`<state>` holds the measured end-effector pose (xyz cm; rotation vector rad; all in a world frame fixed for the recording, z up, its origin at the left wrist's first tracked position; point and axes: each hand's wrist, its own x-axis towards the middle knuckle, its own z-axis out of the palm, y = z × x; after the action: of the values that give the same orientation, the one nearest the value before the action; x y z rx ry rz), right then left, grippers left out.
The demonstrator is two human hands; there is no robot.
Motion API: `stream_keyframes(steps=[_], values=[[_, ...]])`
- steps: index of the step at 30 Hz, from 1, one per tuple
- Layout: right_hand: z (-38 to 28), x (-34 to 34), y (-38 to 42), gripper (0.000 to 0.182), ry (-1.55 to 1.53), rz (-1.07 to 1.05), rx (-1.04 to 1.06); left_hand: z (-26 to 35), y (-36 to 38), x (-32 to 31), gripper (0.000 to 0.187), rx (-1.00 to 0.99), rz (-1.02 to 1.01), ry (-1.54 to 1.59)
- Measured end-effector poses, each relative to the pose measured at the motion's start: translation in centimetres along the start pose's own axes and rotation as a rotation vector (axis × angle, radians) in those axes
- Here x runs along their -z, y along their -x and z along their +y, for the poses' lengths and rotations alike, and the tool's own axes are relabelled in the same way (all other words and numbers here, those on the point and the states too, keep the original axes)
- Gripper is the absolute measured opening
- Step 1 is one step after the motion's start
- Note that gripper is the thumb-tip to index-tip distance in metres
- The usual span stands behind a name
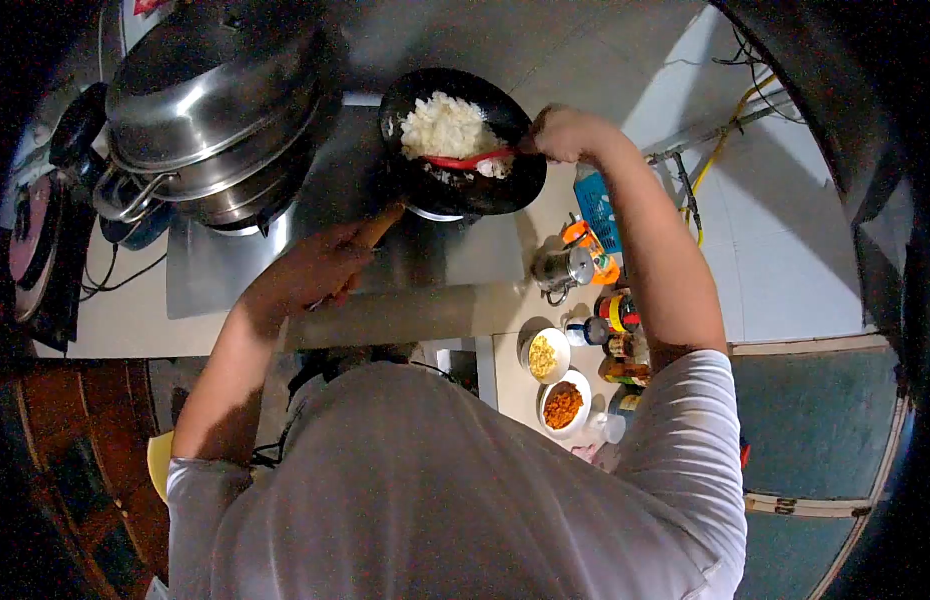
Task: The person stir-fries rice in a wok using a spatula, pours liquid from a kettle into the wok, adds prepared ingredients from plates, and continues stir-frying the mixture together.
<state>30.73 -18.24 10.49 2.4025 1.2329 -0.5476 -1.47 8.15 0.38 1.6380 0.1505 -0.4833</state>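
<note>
A black wok [525, 185] sits over the right burner of the stove, tilted, with white rice [445, 125] heaped toward its far side. My left hand [320, 265] is closed round the wok's wooden handle [381, 225]. From the right, my right hand [570, 133] reaches over the wok's rim, closed on a red spatula [465, 161]. The spatula's red part lies against the near edge of the rice. Some loose white grains stick to the dark wok surface below it.
A large steel steamer pot [200, 130] stands on the left burner. Right of the stove are a steel pot [562, 268], a bowl of yellow bits [562, 345], a bowl of reddish-brown pieces [582, 385] and several jars. Cables lie at the left.
</note>
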Motion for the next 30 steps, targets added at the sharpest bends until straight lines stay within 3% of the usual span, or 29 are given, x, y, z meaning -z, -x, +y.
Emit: stream_keyframes(steps=[1,3,5,7,10,15,19,21,23,27,30], values=[[-0.3,-0.1,-0.1,0.025,0.050,0.088,0.161,1.3,0.6,0.1,0.034,0.023,-0.018,-0.036],[-1.6,1.7,2.4,0.017,0.003,-0.035,-0.218,1.7,1.2,-0.1,0.034,0.053,-0.034,-0.061],[0.7,1.7,4.7,0.019,0.095,0.064,0.040,0.8,0.8,-0.4,0.037,0.045,0.032,-0.006],[-5.5,5.3,10.0,0.030,0.011,0.104,-0.342,-1.3,-0.5,-0.6,0.039,0.037,0.051,0.061],[-6.0,3.5,11.4,0.035,0.045,0.231,-0.304,-0.9,-0.3,-0.5,0.042,0.055,0.046,0.089],[-5.1,-0.9,12.4,0.038,-0.006,0.159,-0.269,-1.8,-1.0,-0.4,0.043,0.037,0.047,0.107],[-9.0,-2.3,10.6,0.035,-0.046,0.108,-0.246,3.7,1.8,-0.8,0.037,0.148,0.062,-0.011],[-8.5,-2.4,9.2,0.032,-0.091,0.141,-0.302,2.8,1.2,-0.7,0.035,0.173,0.071,-0.043],[-9.4,-1.5,10.3,0.029,-0.180,0.173,-0.190,-1.4,-0.9,-0.3,0.034,-0.011,0.006,0.033],[-8.7,-5.4,8.6,0.024,-0.117,0.212,-0.211,-0.8,-0.5,-0.6,0.034,0.006,-0.011,0.087],[-10.5,-1.6,10.1,0.024,-0.150,0.099,-0.261,-0.4,-0.3,-0.5,0.036,0.091,0.065,-0.017]])
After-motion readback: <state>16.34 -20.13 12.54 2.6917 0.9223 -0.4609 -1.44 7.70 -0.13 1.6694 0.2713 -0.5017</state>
